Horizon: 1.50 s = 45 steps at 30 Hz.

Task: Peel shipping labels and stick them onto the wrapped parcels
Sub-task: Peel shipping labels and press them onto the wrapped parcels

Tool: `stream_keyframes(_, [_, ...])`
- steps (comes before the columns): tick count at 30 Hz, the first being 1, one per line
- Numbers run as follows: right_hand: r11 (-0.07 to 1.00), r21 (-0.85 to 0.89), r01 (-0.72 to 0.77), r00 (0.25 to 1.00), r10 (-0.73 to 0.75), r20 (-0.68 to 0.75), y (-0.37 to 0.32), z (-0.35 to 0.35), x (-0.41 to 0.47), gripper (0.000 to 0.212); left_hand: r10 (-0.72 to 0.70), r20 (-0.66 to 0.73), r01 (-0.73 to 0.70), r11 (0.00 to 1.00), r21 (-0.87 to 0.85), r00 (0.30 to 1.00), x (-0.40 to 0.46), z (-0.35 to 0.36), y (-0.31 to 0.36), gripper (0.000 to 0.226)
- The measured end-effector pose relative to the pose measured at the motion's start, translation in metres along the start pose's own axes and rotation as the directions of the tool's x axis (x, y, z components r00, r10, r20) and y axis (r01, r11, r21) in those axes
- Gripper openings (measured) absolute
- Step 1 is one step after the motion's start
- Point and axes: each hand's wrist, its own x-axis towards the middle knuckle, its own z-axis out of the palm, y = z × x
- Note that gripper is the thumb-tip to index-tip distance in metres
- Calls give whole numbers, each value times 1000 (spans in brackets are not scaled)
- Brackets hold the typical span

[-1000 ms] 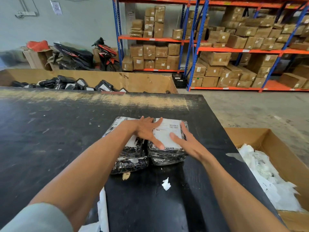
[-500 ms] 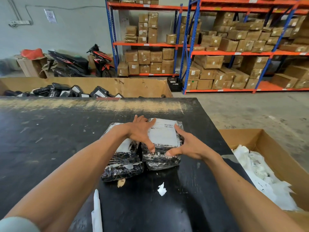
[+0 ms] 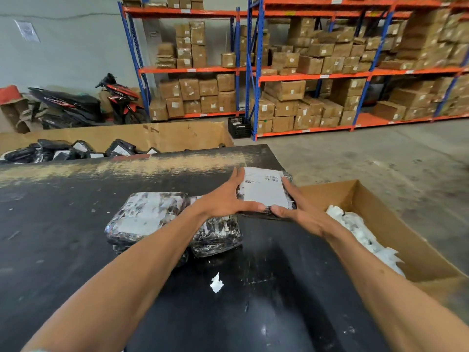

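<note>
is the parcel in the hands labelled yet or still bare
Labelled. A white shipping label with a barcode covers the top of the parcel held between the left hand and right hand.

Your work surface: black table [image 3: 63, 237], top scuffed, pale worn band along far edge. Directly on it, near middle: two stacks of black-wrapped parcels, left stack [image 3: 147, 217] and right stack [image 3: 215, 235] touching side by side; how many parcels in each, you cannot tell. Just in front of them lies small white paper scrap [image 3: 216, 283]. Tiny pale flecks scattered across the top.
</note>
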Motion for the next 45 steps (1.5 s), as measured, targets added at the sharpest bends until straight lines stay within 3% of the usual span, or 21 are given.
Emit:
stream_keyframes(5, [994, -48, -101, 995, 100, -28, 51, -21, -20, 97, -20, 82, 23, 999, -31, 996, 28, 59, 3, 134])
stream_keyframes(9, [981, -117, -153, 988, 155, 7, 84, -30, -22, 98, -62, 160, 71, 996, -46, 985, 50, 104, -9, 139])
stream_keyframes(13, [963, -201, -179, 980, 193, 54, 114, -36, -16, 104, -117, 138, 129, 988, -81, 984, 62, 138, -16, 147])
stream_keyframes(17, [953, -195, -231, 967, 247, 61, 136, -43, -9, 95, -151, 90, 158, 984, -76, 984, 74, 161, -19, 159])
stream_keyframes(32, [946, -141, -292, 952, 301, 48, 150, -46, -4, 94, -179, 117, 181, 983, -11, 977, 89, 166, -25, 148])
stream_keyframes(40, [898, -334, -286, 947, 319, 47, 95, -61, -16, 85, -181, 115, 181, 983, 16, 977, 53, 157, -20, 133])
stream_keyframes(45, [877, -436, -201, 975, 221, -4, 43, -52, -33, 78, -114, 54, 115, 993, -8, 992, -10, 134, -6, 77])
